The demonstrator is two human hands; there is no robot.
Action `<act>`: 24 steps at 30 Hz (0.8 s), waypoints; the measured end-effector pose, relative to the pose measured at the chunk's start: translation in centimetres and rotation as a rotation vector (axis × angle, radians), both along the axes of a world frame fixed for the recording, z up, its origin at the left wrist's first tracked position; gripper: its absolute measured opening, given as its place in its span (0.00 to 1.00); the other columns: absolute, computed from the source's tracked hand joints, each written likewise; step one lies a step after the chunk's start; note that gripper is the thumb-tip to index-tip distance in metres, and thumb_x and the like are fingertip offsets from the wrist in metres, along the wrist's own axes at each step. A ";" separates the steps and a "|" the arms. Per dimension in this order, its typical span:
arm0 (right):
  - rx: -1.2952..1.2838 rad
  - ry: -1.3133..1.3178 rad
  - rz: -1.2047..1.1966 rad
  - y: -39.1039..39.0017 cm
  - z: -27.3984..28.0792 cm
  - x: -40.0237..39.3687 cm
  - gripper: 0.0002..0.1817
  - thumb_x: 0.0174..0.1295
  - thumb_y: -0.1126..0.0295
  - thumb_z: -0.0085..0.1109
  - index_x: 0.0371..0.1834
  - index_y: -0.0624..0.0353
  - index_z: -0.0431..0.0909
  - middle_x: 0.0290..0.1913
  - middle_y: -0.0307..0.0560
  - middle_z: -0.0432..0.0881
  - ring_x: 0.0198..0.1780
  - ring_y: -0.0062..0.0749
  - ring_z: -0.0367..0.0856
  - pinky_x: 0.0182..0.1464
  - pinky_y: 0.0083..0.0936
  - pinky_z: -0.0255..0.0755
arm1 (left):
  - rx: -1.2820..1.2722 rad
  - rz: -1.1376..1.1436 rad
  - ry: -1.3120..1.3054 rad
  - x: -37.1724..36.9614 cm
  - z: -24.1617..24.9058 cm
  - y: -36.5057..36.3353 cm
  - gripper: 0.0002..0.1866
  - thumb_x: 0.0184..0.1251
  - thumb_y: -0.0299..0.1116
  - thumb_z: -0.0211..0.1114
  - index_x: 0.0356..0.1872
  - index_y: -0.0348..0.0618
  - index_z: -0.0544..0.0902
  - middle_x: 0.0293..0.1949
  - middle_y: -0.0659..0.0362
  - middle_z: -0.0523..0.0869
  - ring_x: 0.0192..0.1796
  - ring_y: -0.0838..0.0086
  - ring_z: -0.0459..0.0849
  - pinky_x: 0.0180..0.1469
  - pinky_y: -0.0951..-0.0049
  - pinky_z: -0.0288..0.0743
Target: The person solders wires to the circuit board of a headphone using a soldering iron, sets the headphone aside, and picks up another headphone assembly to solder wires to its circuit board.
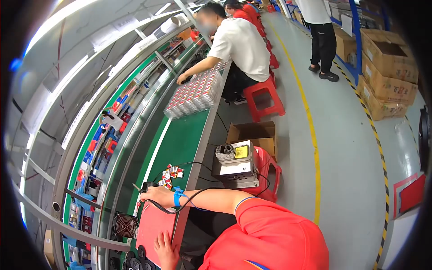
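Note:
My right hand (157,196), with a blue strap at the wrist, is closed round the dark handle of a soldering iron (147,186); its thin tip points up and left. My left hand (164,246) lies with fingers spread on a red mat (155,227) at the bench edge. Just beyond my right hand sits a small pile of red and white parts (169,174) on the green belt (180,144). Round black parts (135,262) lie left of my left hand, and a fan (125,225) stands beside the mat.
A soldering station (235,168) rests on a red stool to the right, its cable crossing the bench. Stacked clear trays (193,95) stand farther up the belt, where a seated co-worker (243,45) reaches over them. Another person (317,36) stands in the aisle near cardboard boxes (389,67).

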State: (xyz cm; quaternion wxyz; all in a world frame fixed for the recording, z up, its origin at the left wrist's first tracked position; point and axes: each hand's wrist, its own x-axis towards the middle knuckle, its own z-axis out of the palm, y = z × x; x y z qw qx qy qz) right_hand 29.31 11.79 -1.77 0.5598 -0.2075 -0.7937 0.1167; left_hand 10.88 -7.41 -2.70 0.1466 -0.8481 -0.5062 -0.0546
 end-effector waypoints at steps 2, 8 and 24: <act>-0.016 -0.013 -0.006 -0.7 0.5 0.5 0.11 0.57 0.72 0.52 0.43 0.51 0.73 0.33 0.49 0.77 0.40 0.46 0.78 0.37 0.39 0.74 | 0.006 -0.014 -0.017 0.0 0.2 0.1 0.40 0.46 0.33 0.68 0.65 0.40 0.65 0.61 0.44 0.66 0.62 0.45 0.64 0.61 0.48 0.58; -0.065 -0.050 0.046 -0.7 0.3 -0.5 0.12 0.56 0.74 0.52 0.43 0.51 0.74 0.33 0.51 0.78 0.38 0.49 0.79 0.38 0.40 0.73 | -0.002 0.000 -0.053 -0.1 0.2 -0.2 0.41 0.43 0.34 0.69 0.64 0.41 0.66 0.61 0.45 0.67 0.62 0.47 0.64 0.62 0.50 0.58; -0.049 -0.037 0.066 -1.0 -0.6 -1.4 0.07 0.58 0.68 0.52 0.39 0.51 0.73 0.34 0.47 0.79 0.39 0.46 0.79 0.39 0.38 0.73 | 0.016 0.013 -0.078 0.3 0.2 -0.5 0.39 0.42 0.34 0.69 0.62 0.41 0.67 0.60 0.47 0.68 0.61 0.48 0.65 0.61 0.51 0.60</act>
